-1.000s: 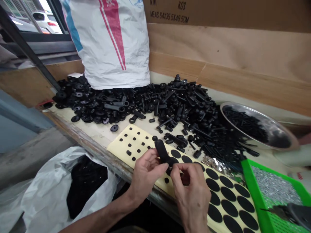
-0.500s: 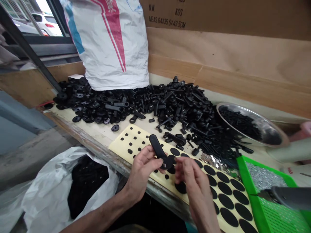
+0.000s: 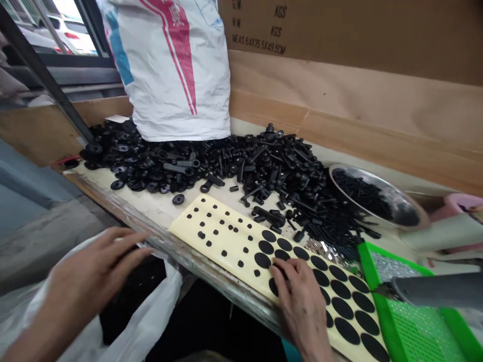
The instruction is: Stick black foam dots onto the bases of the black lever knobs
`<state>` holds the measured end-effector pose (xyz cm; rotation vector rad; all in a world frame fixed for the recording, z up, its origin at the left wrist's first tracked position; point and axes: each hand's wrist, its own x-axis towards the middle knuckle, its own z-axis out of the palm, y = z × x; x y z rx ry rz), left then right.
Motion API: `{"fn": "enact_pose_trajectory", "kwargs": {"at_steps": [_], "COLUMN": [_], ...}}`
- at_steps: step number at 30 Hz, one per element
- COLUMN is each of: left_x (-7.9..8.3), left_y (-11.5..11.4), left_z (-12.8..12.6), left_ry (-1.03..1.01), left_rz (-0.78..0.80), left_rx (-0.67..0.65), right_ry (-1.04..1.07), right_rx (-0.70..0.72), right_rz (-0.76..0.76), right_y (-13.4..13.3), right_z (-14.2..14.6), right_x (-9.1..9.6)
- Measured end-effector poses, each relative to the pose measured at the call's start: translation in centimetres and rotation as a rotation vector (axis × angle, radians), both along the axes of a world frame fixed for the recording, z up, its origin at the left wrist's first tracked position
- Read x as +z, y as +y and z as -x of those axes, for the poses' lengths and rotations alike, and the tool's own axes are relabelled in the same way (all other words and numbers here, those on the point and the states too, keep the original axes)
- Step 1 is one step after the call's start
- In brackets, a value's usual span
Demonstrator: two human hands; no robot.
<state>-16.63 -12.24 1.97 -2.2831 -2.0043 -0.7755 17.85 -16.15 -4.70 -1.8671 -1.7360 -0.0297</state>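
**On the pad sheet: about half stripped**

At the bench edge, the right hand (image 3: 298, 296) is laid on the yellow sheet (image 3: 226, 236), fingers drawn narrow at a black disc (image 3: 277, 275); whether it is gripped cannot be told. The left hand (image 3: 90, 271) is spread wide over the white bag (image 3: 151, 322). Several rows remain unpeeled.
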Motion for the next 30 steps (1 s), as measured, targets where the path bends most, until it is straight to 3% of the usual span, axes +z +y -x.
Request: {"fn": "enact_pose_trajectory", "kwargs": {"at_steps": [3,5,7,11,19,24,30], "left_x": [-1.6,-2.5,-2.9,-3.1,-4.0,-3.2,-2.3], "left_y": [0.6,1.1,1.5,1.7,1.3,1.6,2.7], "left_z": [-6.8,-11.7,-14.9,-16.1,-15.9,-15.2,-15.7], "left_ry": [-0.030,0.009,0.060,0.116,0.138,-0.017,-0.366], "left_rz": [0.009,0.087,0.148,0.203,0.192,0.248,0.330], "left_rx": [-0.496,-0.686,-0.788,-0.813,-0.797,-0.793,-0.708], "right_ry": [-0.107,-0.074,0.076,0.324,0.471,0.509,0.850], "right_rx": [-0.007,-0.003,0.003,0.039,0.125,0.173,0.206], "right_rz": [-0.040,-0.045,-0.015,0.062,0.184,0.258,0.295], "right_y": [0.0,0.0,0.2,0.7,0.7,0.4,0.1], "right_z": [1.1,1.7,1.8,1.3,1.0,0.5,-0.1], "right_x": [-0.5,-0.6,-0.6,-0.5,0.7,1.5,3.6]}}
